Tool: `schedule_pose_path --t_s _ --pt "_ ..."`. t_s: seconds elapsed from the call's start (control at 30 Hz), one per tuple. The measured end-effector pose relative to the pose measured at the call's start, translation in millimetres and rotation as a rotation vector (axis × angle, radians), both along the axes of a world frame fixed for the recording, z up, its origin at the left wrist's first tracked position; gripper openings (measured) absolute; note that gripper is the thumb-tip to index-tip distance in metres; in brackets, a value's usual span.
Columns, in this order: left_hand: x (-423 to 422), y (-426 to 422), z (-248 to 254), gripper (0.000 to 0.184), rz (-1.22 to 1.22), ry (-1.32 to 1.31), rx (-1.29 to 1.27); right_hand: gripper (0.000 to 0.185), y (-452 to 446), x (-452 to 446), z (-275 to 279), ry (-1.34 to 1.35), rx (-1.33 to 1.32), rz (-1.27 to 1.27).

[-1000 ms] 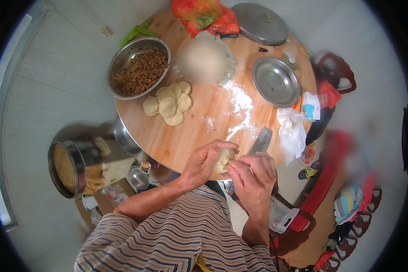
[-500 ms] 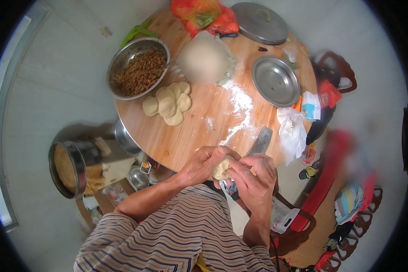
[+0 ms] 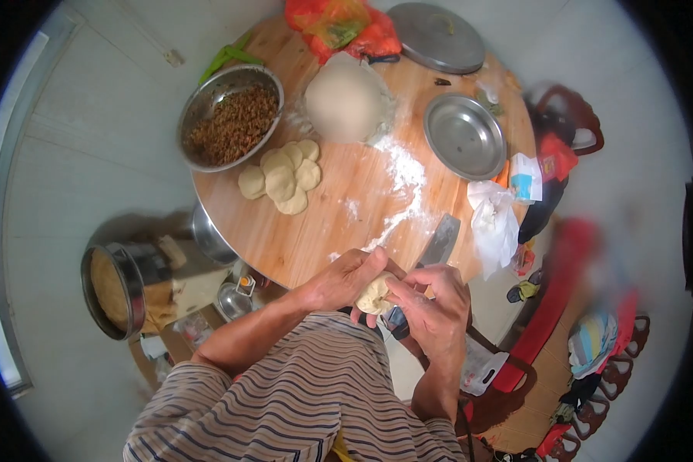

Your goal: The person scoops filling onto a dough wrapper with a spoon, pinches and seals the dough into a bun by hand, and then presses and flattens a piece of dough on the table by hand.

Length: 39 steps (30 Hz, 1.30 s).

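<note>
Between pinching hands [image 3: 393, 292], soft pleated dough [image 3: 375, 296] bulges roundly near the wooden tabletop [image 3: 316, 239].

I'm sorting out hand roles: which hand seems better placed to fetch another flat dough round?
Probably the left hand: the dough rounds lie nearer to it than to the right hand. It cups the gathered dough, though, so it would need freeing first.

A loose pale cream shirt [image 3: 277, 385] is worn, its cloth crossed by thin wavy stripes in dark navy and muted brown. The short, wide sleeves [image 3: 183, 383] are patterned with the same stripes. At the lower hem area, a yellow strip [image 3: 343, 448] is partly exposed.
</note>
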<state>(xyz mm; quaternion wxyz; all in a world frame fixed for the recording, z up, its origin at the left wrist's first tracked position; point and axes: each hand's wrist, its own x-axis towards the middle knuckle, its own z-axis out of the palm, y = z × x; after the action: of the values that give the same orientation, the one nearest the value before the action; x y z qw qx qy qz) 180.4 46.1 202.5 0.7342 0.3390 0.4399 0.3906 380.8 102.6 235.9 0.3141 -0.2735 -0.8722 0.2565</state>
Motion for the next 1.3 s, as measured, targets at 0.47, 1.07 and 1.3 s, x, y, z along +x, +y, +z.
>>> schedule_pose_path --t_s 0.47,1.07,1.3 --pt "-2 0 -3 0.094 -0.095 -0.077 0.016 0.022 -5 -2 3 -0.049 0.077 0.033" --pt "-9 -12 -8 0.087 -0.181 -0.236 0.043 0.031 -19 -2 7 0.037 0.055 -0.017" --pt "-9 -13 -6 0.090 -0.228 -0.253 0.079 0.034 -26 4 2 0.018 0.220 -0.005"
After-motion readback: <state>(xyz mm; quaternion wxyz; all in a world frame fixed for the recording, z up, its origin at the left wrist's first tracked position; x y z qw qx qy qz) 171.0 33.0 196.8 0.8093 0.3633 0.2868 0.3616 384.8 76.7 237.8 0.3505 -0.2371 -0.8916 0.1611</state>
